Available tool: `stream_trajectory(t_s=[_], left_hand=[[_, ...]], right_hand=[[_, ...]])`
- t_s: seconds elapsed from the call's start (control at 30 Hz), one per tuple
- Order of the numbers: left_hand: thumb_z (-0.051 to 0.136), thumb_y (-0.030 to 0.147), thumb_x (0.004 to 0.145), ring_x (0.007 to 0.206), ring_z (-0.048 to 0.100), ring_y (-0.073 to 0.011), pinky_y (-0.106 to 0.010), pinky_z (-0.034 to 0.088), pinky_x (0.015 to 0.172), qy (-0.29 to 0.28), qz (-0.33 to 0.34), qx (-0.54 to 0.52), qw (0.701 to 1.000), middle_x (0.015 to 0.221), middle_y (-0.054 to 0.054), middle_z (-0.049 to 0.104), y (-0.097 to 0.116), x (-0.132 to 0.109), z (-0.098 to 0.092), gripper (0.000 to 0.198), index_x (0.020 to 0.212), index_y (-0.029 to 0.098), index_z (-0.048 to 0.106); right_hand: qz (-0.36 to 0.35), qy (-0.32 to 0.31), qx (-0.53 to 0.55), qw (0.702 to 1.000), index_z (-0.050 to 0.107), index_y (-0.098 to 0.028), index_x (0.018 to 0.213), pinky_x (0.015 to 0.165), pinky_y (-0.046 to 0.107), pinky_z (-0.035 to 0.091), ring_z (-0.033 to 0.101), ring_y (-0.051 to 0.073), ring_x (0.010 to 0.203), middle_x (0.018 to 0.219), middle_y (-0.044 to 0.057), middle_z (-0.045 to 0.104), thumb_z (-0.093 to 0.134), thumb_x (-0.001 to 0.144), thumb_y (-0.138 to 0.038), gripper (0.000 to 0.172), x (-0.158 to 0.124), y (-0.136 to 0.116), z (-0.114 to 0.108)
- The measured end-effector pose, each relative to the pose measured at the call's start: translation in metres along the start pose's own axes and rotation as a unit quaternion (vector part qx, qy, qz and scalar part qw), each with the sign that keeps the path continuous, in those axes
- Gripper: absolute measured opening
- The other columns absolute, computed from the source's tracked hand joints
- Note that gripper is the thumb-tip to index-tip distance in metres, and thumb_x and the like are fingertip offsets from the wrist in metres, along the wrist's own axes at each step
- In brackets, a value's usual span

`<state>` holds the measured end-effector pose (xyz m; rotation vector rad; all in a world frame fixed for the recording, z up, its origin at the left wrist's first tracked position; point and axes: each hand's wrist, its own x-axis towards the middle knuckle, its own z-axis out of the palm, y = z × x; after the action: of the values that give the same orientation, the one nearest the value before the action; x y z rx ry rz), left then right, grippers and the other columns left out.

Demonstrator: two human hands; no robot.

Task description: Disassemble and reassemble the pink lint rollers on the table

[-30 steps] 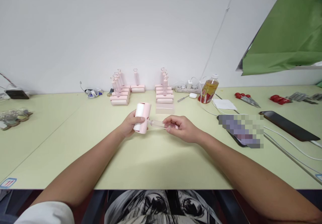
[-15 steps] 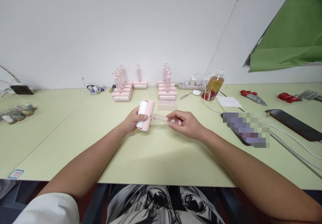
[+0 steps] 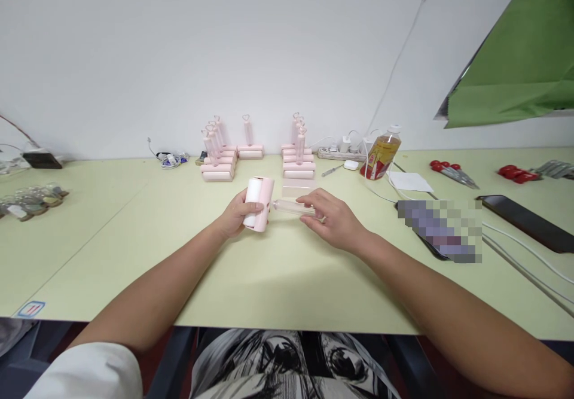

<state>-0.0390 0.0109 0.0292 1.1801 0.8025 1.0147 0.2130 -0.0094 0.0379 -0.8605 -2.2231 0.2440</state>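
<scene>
My left hand [image 3: 234,215] grips a lint roller head [image 3: 259,203], a white roll in a pink cover, tilted slightly and held above the table with the thumb across its front. In my right hand [image 3: 334,219] is a clear pinkish lint roller handle [image 3: 293,207], lying roughly level and pinched near its far right end. Its narrow left tip points at the side of the pink cover; whether it touches the cover I cannot tell. My right palm and fingers hide the handle's right end.
Lint rollers with upright handles stand in a left group [image 3: 218,174] and a right group [image 3: 299,171], with a single one [image 3: 250,151] between. A clear pinkish piece [image 3: 298,188] lies in front. To the right are a screwdriver [image 3: 332,170], a drink bottle [image 3: 380,155], phones and cables.
The fingers of my right hand have shifted on the handle, and its tip sits slightly farther right of the cover. My left hand and the roller head have hardly moved.
</scene>
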Motion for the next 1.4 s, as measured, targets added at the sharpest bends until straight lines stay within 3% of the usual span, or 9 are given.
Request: stream_trajectory(t_s=[0.17,0.3,0.37,0.57,0.83,1.03,1.2,1.4], left_hand=[[0.077,0.032,0.058,0.061,0.061,-0.0162,-0.029,0.05,0.053,0.006,0.016,0.003,1.0,0.079,-0.002,0.061,-0.001,0.0004,0.001,0.048,0.095,0.015,0.051],[0.076,0.031,0.058,0.064,0.062,-0.0169,-0.031,0.051,0.057,0.005,0.017,0.004,1.0,0.081,-0.002,0.062,-0.0014,0.0001,0.0027,0.048,0.096,0.016,0.051],[0.076,0.031,0.058,0.064,0.062,-0.017,-0.031,0.051,0.057,0.001,0.017,0.007,1.0,0.081,-0.002,0.062,-0.0016,-0.0002,0.0035,0.048,0.096,0.016,0.051],[0.077,0.03,0.057,0.063,0.061,-0.0166,-0.029,0.049,0.056,0.007,0.018,0.008,1.0,0.079,-0.003,0.062,-0.0031,0.0,0.0042,0.05,0.097,0.016,0.049],[0.076,0.032,0.058,0.059,0.061,-0.0167,-0.029,0.049,0.053,-0.005,0.013,0.032,0.999,0.079,-0.002,0.063,-0.0044,0.0004,0.0018,0.051,0.098,0.017,0.048],[0.075,0.033,0.059,0.06,0.058,-0.015,-0.026,0.046,0.053,0.014,0.023,0.059,0.998,0.076,0.0,0.06,-0.0046,0.0014,-0.0014,0.049,0.097,0.017,0.048],[0.075,0.033,0.059,0.061,0.056,-0.0139,-0.025,0.042,0.054,0.028,0.031,0.06,0.997,0.077,0.0,0.059,-0.0047,0.001,-0.0011,0.048,0.096,0.017,0.049],[0.074,0.035,0.058,0.062,0.055,-0.0149,-0.026,0.042,0.054,0.029,0.026,0.062,0.997,0.078,-0.001,0.059,-0.0039,0.0008,-0.0003,0.049,0.096,0.017,0.049]], right_hand=[[0.06,-0.028,0.089,0.994,0.057,-0.02,0.12,0.069,0.031,0.044,0.053,0.017,0.071,0.092,0.007,0.061,0.051,0.092,-0.034,0.032,0.0013,0.0019,0.0009],[0.15,-0.09,0.275,0.945,0.056,-0.02,0.114,0.067,0.03,0.044,0.057,0.016,0.077,0.098,0.007,0.064,0.045,0.094,-0.039,0.029,0.0019,0.0015,0.0053],[0.169,-0.116,0.316,0.926,0.056,-0.019,0.107,0.065,0.028,0.043,0.057,0.016,0.077,0.1,0.008,0.063,0.047,0.092,-0.039,0.026,0.0014,0.0015,0.0078],[0.134,-0.139,0.203,0.96,0.058,-0.019,0.098,0.061,0.025,0.037,0.046,0.012,0.067,0.08,0.0,0.057,0.057,0.085,-0.027,0.015,-0.0017,0.003,0.0087],[0.096,-0.102,0.13,0.982,0.063,-0.02,0.106,0.058,0.025,0.04,0.048,0.011,0.061,0.087,0.003,0.066,0.055,0.087,-0.029,0.023,-0.0011,0.0022,0.0051],[0.007,-0.06,0.039,0.997,0.063,-0.024,0.12,0.06,0.028,0.043,0.05,0.012,0.057,0.091,0.006,0.066,0.054,0.089,-0.028,0.033,-0.0018,0.0004,0.0055],[-0.021,-0.04,-0.025,0.999,0.063,-0.024,0.122,0.061,0.03,0.045,0.054,0.014,0.062,0.102,0.008,0.065,0.053,0.091,-0.025,0.033,-0.0022,-0.0026,0.0058],[-0.05,-0.016,-0.068,0.996,0.064,-0.024,0.122,0.064,0.031,0.047,0.06,0.02,0.078,0.099,0.009,0.065,0.052,0.09,-0.021,0.034,-0.0021,-0.002,0.0068]])
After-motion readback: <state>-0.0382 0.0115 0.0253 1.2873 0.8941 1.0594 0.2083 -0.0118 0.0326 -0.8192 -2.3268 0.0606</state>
